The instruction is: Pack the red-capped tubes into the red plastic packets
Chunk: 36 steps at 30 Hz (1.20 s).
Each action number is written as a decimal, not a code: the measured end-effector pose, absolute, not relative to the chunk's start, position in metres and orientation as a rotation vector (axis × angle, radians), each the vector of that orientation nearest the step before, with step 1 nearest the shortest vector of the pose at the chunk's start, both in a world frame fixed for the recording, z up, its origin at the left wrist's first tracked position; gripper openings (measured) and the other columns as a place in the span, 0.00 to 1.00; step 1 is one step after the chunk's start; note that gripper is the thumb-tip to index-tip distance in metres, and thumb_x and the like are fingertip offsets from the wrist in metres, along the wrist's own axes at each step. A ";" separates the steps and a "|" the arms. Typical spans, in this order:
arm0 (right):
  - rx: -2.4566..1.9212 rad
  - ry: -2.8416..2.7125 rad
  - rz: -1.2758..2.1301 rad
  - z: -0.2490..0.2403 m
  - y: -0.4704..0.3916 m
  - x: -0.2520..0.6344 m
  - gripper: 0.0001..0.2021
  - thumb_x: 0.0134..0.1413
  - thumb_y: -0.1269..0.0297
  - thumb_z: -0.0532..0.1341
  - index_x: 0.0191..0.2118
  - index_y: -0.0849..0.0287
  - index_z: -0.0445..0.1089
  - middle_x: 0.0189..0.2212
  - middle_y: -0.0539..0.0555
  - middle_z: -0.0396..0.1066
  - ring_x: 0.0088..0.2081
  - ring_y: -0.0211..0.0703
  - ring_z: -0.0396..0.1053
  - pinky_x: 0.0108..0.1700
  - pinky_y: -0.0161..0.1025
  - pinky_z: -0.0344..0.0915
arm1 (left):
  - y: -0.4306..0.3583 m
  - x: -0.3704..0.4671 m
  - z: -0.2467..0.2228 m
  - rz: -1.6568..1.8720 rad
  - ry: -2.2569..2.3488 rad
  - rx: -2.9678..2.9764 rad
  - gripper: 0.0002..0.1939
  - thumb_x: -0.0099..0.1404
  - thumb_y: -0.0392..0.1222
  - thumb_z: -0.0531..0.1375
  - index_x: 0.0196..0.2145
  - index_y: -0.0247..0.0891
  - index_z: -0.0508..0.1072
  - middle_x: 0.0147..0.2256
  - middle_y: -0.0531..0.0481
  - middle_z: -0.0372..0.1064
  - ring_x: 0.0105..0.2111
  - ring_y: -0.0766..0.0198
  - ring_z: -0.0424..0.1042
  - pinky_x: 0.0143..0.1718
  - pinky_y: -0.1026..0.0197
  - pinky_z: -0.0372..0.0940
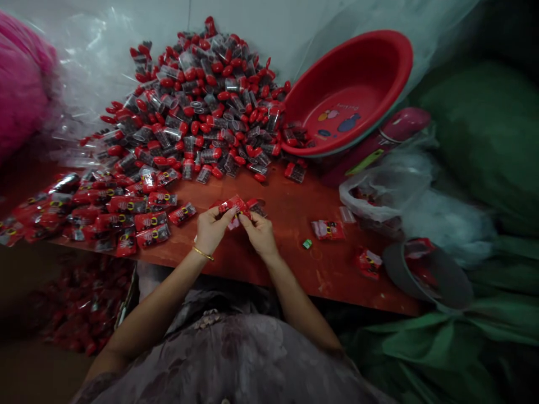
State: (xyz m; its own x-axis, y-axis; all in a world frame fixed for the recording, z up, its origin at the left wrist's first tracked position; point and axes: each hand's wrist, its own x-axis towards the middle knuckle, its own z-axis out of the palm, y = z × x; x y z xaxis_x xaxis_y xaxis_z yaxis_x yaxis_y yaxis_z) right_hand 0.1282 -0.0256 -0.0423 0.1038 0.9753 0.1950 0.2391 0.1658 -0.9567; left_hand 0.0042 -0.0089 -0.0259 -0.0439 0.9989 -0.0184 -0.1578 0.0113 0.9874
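Near the table's front edge, my left hand (213, 230), with a gold bracelet at its wrist, is closed on a small red plastic packet (232, 205). My right hand (260, 233) meets it from the other side, thumb and fingertips pinched at the packet's near right end. A bit of pink shows beneath the fingertips; what it is I cannot make out. Just beyond my right fingers lies a clear tube with dark contents (256, 207). To the left, one filled red packet (182, 214) rests beside a heap of similar packets (113, 207).
A large pile of red-capped clear tubes (202, 112) covers the back of the table (290, 207). A red basin (366, 84) leans at the back right. Rightward are a red packet (328, 229), a small green piece (307, 243), a plastic bag (383, 191) and a grey bowl (400, 275).
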 end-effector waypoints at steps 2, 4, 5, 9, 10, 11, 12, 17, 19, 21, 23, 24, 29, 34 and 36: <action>-1.351 -1.301 0.838 -0.044 -0.027 0.126 0.18 0.53 0.50 0.56 0.22 0.60 0.68 0.18 0.47 0.64 0.23 0.35 0.61 0.28 0.33 0.59 | -0.009 0.006 -0.028 1.286 1.190 1.102 0.14 0.51 0.49 0.65 0.29 0.34 0.78 0.26 0.51 0.73 0.25 0.67 0.67 0.30 0.65 0.61; -1.415 -1.237 0.791 -0.046 -0.027 0.123 0.20 0.53 0.50 0.54 0.19 0.59 0.64 0.16 0.46 0.58 0.21 0.33 0.55 0.24 0.32 0.54 | -0.008 0.007 -0.030 1.253 1.295 1.161 0.15 0.50 0.51 0.65 0.22 0.34 0.75 0.20 0.54 0.68 0.21 0.70 0.62 0.25 0.66 0.57; -1.442 -1.212 0.768 -0.048 -0.026 0.123 0.21 0.54 0.49 0.54 0.19 0.59 0.63 0.15 0.45 0.57 0.20 0.33 0.54 0.24 0.32 0.52 | -0.006 0.007 -0.032 1.234 1.346 1.196 0.17 0.50 0.52 0.65 0.19 0.34 0.73 0.18 0.55 0.65 0.20 0.70 0.59 0.24 0.66 0.54; -1.512 -1.142 0.697 -0.050 -0.017 0.129 0.20 0.53 0.50 0.54 0.19 0.59 0.62 0.15 0.45 0.59 0.21 0.33 0.56 0.25 0.32 0.54 | 0.006 0.002 -0.033 1.129 1.528 1.388 0.20 0.55 0.56 0.60 0.20 0.35 0.72 0.17 0.55 0.62 0.20 0.69 0.58 0.23 0.65 0.51; -1.504 -1.125 0.710 -0.050 -0.015 0.132 0.20 0.52 0.50 0.55 0.19 0.59 0.64 0.16 0.46 0.60 0.21 0.33 0.57 0.25 0.32 0.56 | 0.010 0.001 -0.032 1.065 1.597 1.469 0.20 0.56 0.56 0.58 0.20 0.35 0.72 0.17 0.55 0.62 0.20 0.68 0.59 0.23 0.65 0.51; -1.487 -1.110 0.737 -0.050 -0.013 0.134 0.19 0.52 0.50 0.55 0.20 0.59 0.65 0.16 0.46 0.62 0.20 0.34 0.59 0.26 0.32 0.57 | 0.014 0.001 -0.031 0.975 1.667 1.566 0.20 0.58 0.55 0.57 0.21 0.35 0.73 0.17 0.54 0.63 0.20 0.67 0.61 0.24 0.64 0.51; -1.467 -1.098 0.768 -0.050 -0.012 0.136 0.19 0.51 0.49 0.55 0.21 0.59 0.66 0.17 0.47 0.64 0.20 0.34 0.61 0.26 0.32 0.59 | 0.018 0.002 -0.030 0.870 1.730 1.668 0.19 0.59 0.54 0.57 0.23 0.35 0.73 0.18 0.52 0.65 0.21 0.65 0.63 0.24 0.64 0.52; -1.454 -1.031 0.759 -0.056 -0.015 0.136 0.21 0.54 0.48 0.52 0.21 0.58 0.65 0.14 0.46 0.62 0.18 0.34 0.60 0.24 0.32 0.59 | 0.030 0.011 -0.025 0.678 1.809 2.074 0.21 0.63 0.43 0.53 0.51 0.30 0.68 0.42 0.36 0.74 0.40 0.53 0.72 0.38 0.58 0.61; -1.444 -1.008 0.764 -0.057 -0.019 0.134 0.20 0.55 0.49 0.52 0.22 0.58 0.65 0.15 0.47 0.63 0.18 0.34 0.60 0.24 0.32 0.59 | 0.030 0.011 -0.022 0.725 1.801 2.149 0.24 0.64 0.42 0.51 0.55 0.27 0.64 0.49 0.32 0.69 0.46 0.50 0.70 0.44 0.55 0.60; -1.427 -1.000 0.785 -0.056 -0.022 0.133 0.18 0.54 0.50 0.54 0.23 0.58 0.66 0.17 0.47 0.65 0.19 0.34 0.61 0.25 0.32 0.60 | 0.027 0.008 -0.018 0.794 1.742 2.177 0.22 0.66 0.43 0.48 0.52 0.27 0.67 0.51 0.31 0.68 0.47 0.50 0.69 0.47 0.53 0.59; -1.412 -0.994 0.800 -0.055 -0.024 0.130 0.17 0.54 0.51 0.54 0.24 0.58 0.66 0.18 0.47 0.66 0.20 0.34 0.62 0.26 0.32 0.60 | 0.021 0.004 -0.014 0.891 1.599 2.125 0.22 0.67 0.46 0.45 0.42 0.30 0.73 0.44 0.35 0.72 0.44 0.53 0.70 0.46 0.55 0.59; -1.406 -0.994 0.809 -0.055 -0.025 0.127 0.16 0.55 0.52 0.54 0.24 0.58 0.66 0.18 0.47 0.65 0.20 0.34 0.62 0.26 0.32 0.59 | 0.017 0.002 -0.013 0.938 1.513 2.048 0.23 0.68 0.49 0.45 0.37 0.32 0.75 0.39 0.39 0.74 0.40 0.55 0.71 0.44 0.57 0.60; -1.406 -1.092 0.821 -0.055 -0.029 0.110 0.17 0.56 0.51 0.52 0.24 0.57 0.64 0.17 0.46 0.62 0.20 0.35 0.60 0.24 0.32 0.57 | 0.003 0.006 -0.018 1.077 1.242 1.443 0.22 0.55 0.58 0.58 0.19 0.35 0.71 0.18 0.53 0.64 0.21 0.67 0.62 0.24 0.64 0.55; -1.530 -1.403 0.612 -0.045 -0.030 0.123 0.19 0.61 0.54 0.46 0.30 0.58 0.68 0.26 0.52 0.71 0.30 0.40 0.66 0.35 0.36 0.62 | 0.003 0.004 -0.022 1.171 1.263 1.026 0.19 0.44 0.55 0.67 0.18 0.34 0.71 0.16 0.56 0.61 0.18 0.72 0.56 0.21 0.66 0.51; -1.682 -1.537 0.369 -0.039 -0.024 0.140 0.17 0.61 0.55 0.48 0.37 0.60 0.70 0.36 0.58 0.73 0.39 0.46 0.67 0.44 0.42 0.61 | 0.003 0.000 -0.021 1.217 1.278 0.939 0.19 0.43 0.53 0.68 0.17 0.35 0.70 0.14 0.58 0.59 0.17 0.73 0.54 0.20 0.66 0.49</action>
State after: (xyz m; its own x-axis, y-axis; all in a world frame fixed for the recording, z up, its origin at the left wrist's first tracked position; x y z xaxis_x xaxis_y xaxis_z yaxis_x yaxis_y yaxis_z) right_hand 0.1399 -0.0243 -0.0395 0.2157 0.9299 0.2980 0.6934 0.0690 -0.7172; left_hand -0.0001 0.0034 -0.0210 -0.1027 0.9789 -0.1769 -0.1287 0.1633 0.9782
